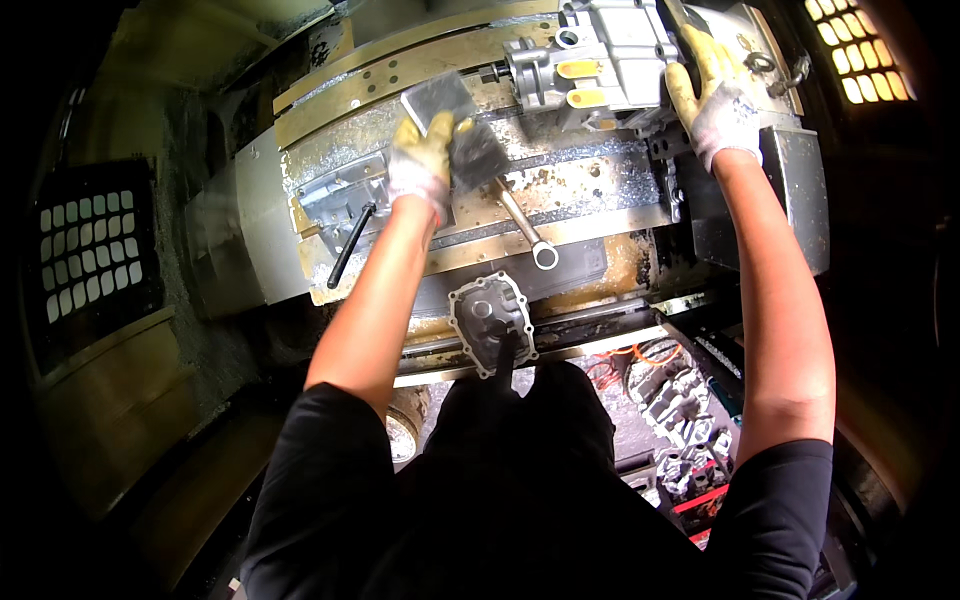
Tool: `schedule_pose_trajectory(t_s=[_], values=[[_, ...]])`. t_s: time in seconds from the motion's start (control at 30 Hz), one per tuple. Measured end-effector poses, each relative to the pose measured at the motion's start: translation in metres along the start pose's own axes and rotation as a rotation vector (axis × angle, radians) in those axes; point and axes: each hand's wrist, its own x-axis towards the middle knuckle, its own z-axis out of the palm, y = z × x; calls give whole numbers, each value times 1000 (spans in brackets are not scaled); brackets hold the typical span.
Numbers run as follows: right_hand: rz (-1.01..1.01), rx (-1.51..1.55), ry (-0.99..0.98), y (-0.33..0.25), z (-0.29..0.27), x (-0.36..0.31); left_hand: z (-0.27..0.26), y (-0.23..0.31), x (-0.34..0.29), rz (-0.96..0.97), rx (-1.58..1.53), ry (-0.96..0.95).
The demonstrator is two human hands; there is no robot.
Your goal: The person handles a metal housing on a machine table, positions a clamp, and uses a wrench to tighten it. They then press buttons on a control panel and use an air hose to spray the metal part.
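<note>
Over gritty metal bed (590, 190), left hand (422, 160) closed around flat plate (481, 156), right hand (722, 105) splayed beside casting (636, 65)

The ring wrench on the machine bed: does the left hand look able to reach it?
Probably yes: the left hand is nearby and the ring wrench has its near end uncovered, though that hand seems busy holding a grey plate.

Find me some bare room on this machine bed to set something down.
The best patch looks like the chip-flecked stretch of machine bed, right of the wrench and below the silver casting. It's crowded around the left hand, with the grey slab in its grip and the black-handled tool below. The right hand is beside the casting.
</note>
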Motion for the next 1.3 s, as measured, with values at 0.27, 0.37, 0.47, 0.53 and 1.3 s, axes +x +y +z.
schedule_pose_trajectory(t_s=[0.27, 0.37, 0.47, 0.53, 1.3], values=[[-41, 40, 26, -6, 0, 1, 37, -113, 21, -257, 685, -215], [-29, 44, 5, 0, 6, -1, 44, -78, 5, -241, 803, -121], [-6, 29, -24, -2, 0, -2, 42, -65, 4, 36, 744, -3], [0, 17, -17, -2, 1, 1, 47, -62, 9, 115, 135, -32], [-16, -19, -44, -9, -1, 1, 69, -38, 39, -19, -1178, -313]])
